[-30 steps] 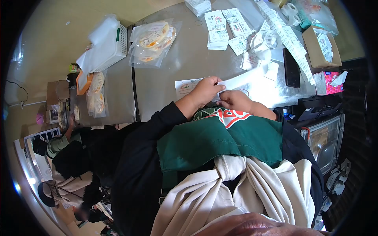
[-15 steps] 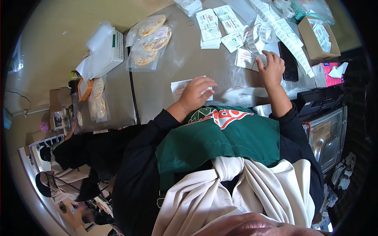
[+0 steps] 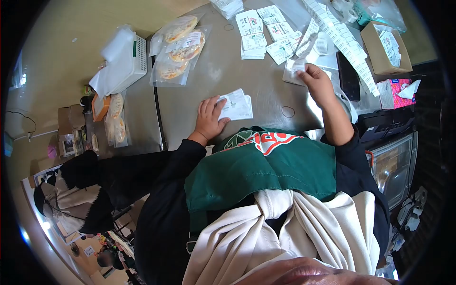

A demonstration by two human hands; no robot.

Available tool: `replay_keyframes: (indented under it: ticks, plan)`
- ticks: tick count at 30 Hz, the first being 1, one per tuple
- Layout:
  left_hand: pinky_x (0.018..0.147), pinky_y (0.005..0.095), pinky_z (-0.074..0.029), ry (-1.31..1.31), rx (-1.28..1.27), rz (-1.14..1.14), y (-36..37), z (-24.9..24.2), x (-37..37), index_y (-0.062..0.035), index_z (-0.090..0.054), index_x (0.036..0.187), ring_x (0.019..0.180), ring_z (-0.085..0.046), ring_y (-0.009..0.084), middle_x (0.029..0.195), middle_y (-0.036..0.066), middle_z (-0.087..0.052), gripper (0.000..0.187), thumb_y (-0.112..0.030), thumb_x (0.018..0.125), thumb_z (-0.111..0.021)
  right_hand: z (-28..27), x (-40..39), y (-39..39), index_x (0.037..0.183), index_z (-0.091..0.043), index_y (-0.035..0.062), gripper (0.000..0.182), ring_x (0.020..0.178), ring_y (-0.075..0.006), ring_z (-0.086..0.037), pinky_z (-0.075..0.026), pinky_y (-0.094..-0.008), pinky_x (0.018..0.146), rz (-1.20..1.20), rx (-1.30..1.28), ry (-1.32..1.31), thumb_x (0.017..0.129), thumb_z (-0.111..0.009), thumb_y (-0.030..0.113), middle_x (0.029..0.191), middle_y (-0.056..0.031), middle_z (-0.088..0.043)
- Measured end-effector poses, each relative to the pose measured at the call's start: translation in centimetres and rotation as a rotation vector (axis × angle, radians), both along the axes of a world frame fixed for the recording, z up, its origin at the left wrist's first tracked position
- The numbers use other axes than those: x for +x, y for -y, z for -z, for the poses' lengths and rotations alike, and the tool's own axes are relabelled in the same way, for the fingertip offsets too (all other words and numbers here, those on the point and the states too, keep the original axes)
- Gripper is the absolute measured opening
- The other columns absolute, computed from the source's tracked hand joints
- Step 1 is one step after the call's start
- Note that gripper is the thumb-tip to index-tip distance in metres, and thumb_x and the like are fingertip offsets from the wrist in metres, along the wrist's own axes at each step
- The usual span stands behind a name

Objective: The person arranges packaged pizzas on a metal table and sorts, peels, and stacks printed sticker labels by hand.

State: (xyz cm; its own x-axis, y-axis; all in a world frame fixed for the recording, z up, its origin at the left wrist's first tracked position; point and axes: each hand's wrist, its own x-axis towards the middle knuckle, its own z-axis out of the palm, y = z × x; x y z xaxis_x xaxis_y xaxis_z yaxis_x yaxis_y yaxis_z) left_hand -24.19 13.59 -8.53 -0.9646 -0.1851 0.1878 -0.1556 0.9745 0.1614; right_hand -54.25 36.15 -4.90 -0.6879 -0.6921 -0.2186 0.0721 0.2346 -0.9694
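My left hand (image 3: 209,116) is closed on the left edge of a small stack of white printed cards (image 3: 240,105) on the metal table, thumb below and fingers along the top edge. To the right, my right hand (image 3: 318,84) pinches the end of a white label strip (image 3: 299,65) between thumb and fingertips. That end lies over another card stack (image 3: 290,77), partly hidden by the hand. The strip curls up behind the hand into loose loops (image 3: 321,45). Between my hands a thin rubber band (image 3: 288,111) rests on the table.
Banded card stacks (image 3: 251,35) stand at the back. Bagged pizzas (image 3: 183,50) and a white basket (image 3: 138,59) are left. On the right are a long label strip (image 3: 351,47), a phone (image 3: 348,76), a cardboard box (image 3: 385,50) and a tissue box (image 3: 398,94). A person (image 3: 76,199) is at far left.
My left hand has moved left and now grips the card stack, which has turned. My right hand has drawn back slightly and now pinches the label strip's end over the other stack.
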Motion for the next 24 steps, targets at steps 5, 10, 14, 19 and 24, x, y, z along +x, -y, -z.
replay_keyframes:
  ticks: [5,10,14,19,24]
  plan:
    - [0.104,0.0493,-0.025,-0.024,0.006,-0.074,0.7,0.1,-0.5,-0.0105,-0.05,0.124,0.119,-0.04,0.0356,0.129,0.015,-0.044,0.052,-0.041,0.083,-0.055,-3.3,3.7,0.3,0.107,-0.06,0.0027,0.026,0.081,-0.0078,-0.058,-0.043,-0.0218,0.072,-0.089,-0.26,0.559,0.081,-0.058,0.002,0.097,-0.0022,-0.065]
    - [0.106,0.0497,-0.023,-0.04,0.005,-0.052,0.1,-1.1,-0.7,-0.0101,-0.05,0.122,0.123,-0.038,0.0364,0.131,0.016,-0.044,0.05,-0.041,0.083,-0.054,-2.5,5.6,0.6,0.102,-0.062,0.0,0.021,0.079,-0.0119,-0.06,-0.046,-0.0253,0.073,-0.175,-0.114,0.608,0.081,-0.059,0.003,0.093,-0.0068,-0.066]
    - [0.107,0.0498,-0.022,0.039,0.039,0.021,0.7,-0.6,-0.6,-0.0112,-0.05,0.122,0.126,-0.037,0.0362,0.134,0.016,-0.042,0.05,-0.043,0.084,-0.053,-1.9,6.1,1.1,0.095,-0.065,0.0005,0.016,0.071,-0.011,-0.058,-0.045,-0.0245,0.067,-0.197,0.003,0.608,0.082,-0.06,0.007,0.083,-0.0048,-0.065]
    - [0.107,0.0496,-0.022,0.042,0.077,0.019,0.5,-1.0,-0.6,-0.0125,-0.052,0.119,0.125,-0.039,0.0336,0.133,0.014,-0.044,0.049,-0.043,0.081,-0.056,-1.3,6.5,1.8,0.094,-0.065,0.0004,0.015,0.068,-0.01,-0.056,-0.044,-0.0231,0.063,-0.257,0.033,0.608,0.082,-0.061,0.008,0.08,-0.0035,-0.064]
    - [0.106,0.0485,-0.023,-0.056,-0.13,-0.075,-1.0,-2.6,-0.6,-0.0116,-0.058,0.113,0.123,-0.041,0.0329,0.127,0.012,-0.049,0.045,-0.042,0.08,-0.059,-1.3,6.7,2.2,0.093,-0.066,-0.0001,0.015,0.066,-0.0092,-0.054,-0.044,-0.0222,0.063,-0.285,-0.002,0.575,0.08,-0.064,0.007,0.081,-0.0031,-0.064]
